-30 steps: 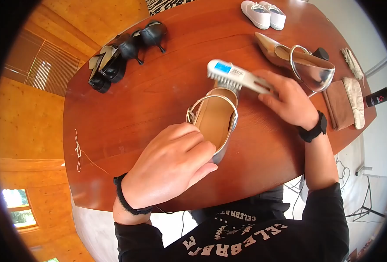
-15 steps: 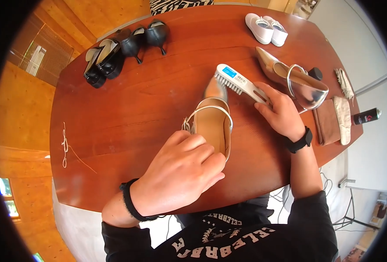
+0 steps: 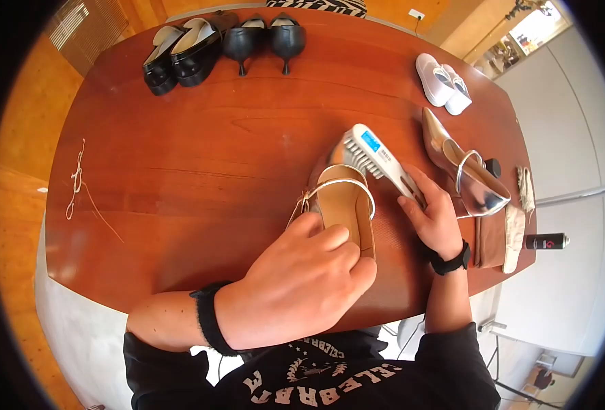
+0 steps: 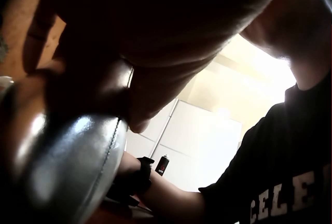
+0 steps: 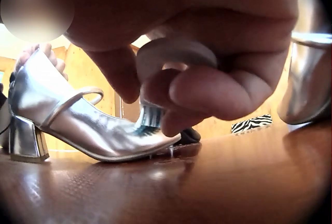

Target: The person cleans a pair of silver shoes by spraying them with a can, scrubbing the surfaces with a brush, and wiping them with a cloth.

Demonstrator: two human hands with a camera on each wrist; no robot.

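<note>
A silver strapped block-heel shoe stands on the table with its toe pointing away from me. My left hand grips it at the heel end, fingers over the back rim. In the left wrist view the shiny back of the shoe shows close up, with the palm in shadow. My right hand holds a white brush with a blue label by its slotted handle. Its bristles lie against the side of the toe in the right wrist view.
The matching silver shoe stands at the right, by a brown cloth item and a black spray can. Black loafers and black heels line the far left. White sneakers are far right; string lies left.
The brush has shifted from across the top of the toe to its right side. My left hand keeps its grip at the heel. The head view has turned.
</note>
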